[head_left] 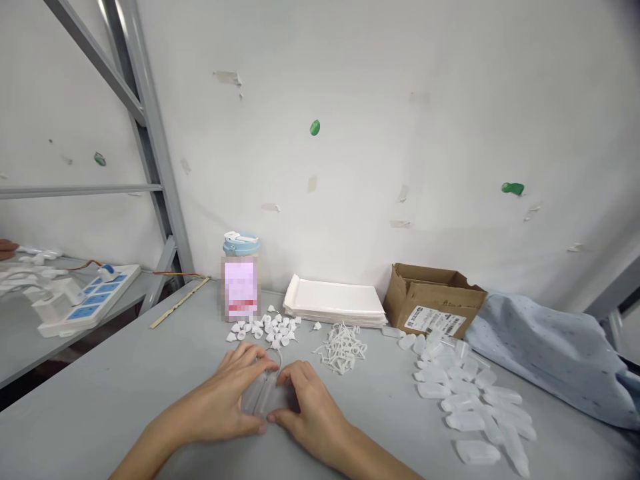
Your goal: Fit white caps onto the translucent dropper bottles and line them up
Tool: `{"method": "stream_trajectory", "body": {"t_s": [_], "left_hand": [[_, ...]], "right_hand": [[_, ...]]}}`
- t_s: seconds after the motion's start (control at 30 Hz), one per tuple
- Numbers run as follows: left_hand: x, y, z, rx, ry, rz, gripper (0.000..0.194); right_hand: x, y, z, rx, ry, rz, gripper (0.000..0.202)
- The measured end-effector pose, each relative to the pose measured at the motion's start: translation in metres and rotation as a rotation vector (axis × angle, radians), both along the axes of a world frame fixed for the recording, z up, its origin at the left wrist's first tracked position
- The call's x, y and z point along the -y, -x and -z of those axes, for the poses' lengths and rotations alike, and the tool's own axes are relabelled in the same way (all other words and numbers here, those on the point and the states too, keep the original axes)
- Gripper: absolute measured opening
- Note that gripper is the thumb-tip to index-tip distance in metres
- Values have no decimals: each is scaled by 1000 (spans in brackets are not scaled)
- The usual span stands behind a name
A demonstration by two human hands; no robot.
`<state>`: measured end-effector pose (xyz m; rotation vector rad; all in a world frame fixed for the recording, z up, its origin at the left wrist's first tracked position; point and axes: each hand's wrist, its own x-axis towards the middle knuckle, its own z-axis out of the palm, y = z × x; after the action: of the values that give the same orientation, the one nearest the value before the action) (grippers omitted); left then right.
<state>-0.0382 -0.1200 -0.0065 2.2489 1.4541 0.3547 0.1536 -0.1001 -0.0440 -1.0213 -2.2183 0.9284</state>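
Observation:
Both hands meet at the lower middle of the grey table around a clear, translucent piece. My left hand curls over its left side, thumb below and fingers above. On its right side my right hand bends its thumb and fingers round the edge. A thin pale loop rises from the top of the piece between the hands. Small white caps lie just beyond my fingers. To their right sits a heap of thin white strips. Many translucent sleeves are scattered at the right.
A blue-lidded cup stands by the wall, beside stacked white envelopes and an open cardboard box. Blue cloth lies far right. At the left are a yellow strip, a metal frame, a power strip and another person's fingers.

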Motion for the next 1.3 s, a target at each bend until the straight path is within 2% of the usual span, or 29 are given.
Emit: {"method": "stream_trajectory", "body": {"t_s": [0.3, 0.53, 0.87, 1.1, 1.3], "left_hand": [[0, 2, -2, 23, 4, -32, 66], [2, -3, -4, 7, 2, 28, 63], [4, -18, -18, -78, -30, 78, 61], [3, -18, -19, -134, -36, 49, 57], [0, -17, -15, -121, -26, 57, 54]], "right_hand": [[-4, -8, -5, 34, 82, 54, 37], [-1, -13, -5, 25, 62, 38, 32], [3, -37, -10, 56, 30, 44, 28], [8, -64, -8, 49, 41, 101, 24], [8, -67, -5, 37, 58, 113, 22]]}}
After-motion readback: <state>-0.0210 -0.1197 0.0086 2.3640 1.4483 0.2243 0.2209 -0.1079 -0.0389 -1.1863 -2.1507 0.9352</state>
